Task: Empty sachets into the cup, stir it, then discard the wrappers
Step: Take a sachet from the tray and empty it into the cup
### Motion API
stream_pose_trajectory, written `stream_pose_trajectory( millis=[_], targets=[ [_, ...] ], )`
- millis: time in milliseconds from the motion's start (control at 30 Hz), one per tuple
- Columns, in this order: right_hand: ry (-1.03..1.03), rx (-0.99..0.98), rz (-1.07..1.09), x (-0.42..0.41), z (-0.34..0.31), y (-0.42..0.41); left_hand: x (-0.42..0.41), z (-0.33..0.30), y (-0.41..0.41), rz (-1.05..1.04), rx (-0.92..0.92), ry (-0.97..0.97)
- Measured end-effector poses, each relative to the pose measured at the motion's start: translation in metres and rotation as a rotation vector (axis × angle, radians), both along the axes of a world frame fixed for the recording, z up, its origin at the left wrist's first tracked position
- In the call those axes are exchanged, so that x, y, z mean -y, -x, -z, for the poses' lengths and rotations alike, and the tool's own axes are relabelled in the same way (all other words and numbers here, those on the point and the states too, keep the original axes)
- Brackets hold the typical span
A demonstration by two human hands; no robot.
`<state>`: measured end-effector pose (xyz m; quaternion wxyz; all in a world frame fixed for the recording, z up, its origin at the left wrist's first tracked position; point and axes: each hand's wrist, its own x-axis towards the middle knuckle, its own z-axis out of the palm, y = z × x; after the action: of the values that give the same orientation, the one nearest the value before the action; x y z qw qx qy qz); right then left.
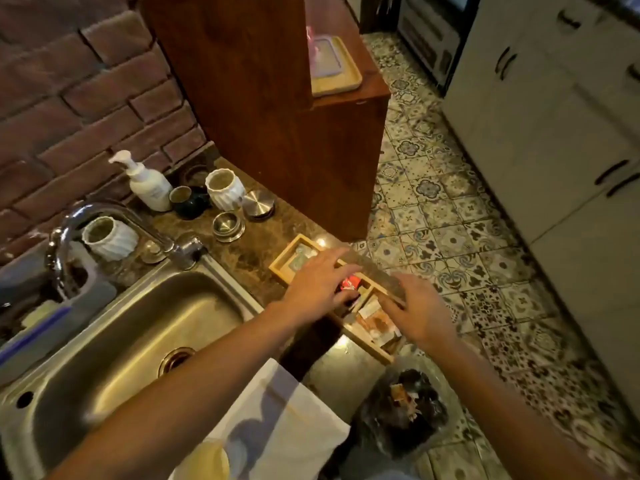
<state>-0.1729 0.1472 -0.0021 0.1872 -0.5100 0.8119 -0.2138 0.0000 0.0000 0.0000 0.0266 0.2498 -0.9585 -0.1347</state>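
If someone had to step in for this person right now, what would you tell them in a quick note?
Left hand: fingers reach into the wooden sachet box at the counter's edge, over a red sachet; whether it grips one is hidden.
Right hand: fingers flat on the box's clear lid, which is raised over the compartments.
Bin with a dark liner stands on the floor below the box, some scraps already in it.
No cup being filled shows clearly; white ribbed cups stand by the soap bottle.
Done: box opened. Left: take sachets, empty, stir, bin the wrappers.
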Motion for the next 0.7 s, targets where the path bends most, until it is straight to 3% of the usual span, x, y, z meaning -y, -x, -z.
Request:
stream_pose_trajectory(
  millis=[267, 700],
  targets=[
    [-0.352, -0.037, -0.007, -0.025, 0.034, 0.014, -0.035, 0.042, 0.031, 0.126, 0.018, -0.012],
    [-0.298, -0.151, 0.066, -0.031, 0.068, 0.006, -0.046, 0.064, 0.048, 0.156, 0.188, -0.016]
  ],
)
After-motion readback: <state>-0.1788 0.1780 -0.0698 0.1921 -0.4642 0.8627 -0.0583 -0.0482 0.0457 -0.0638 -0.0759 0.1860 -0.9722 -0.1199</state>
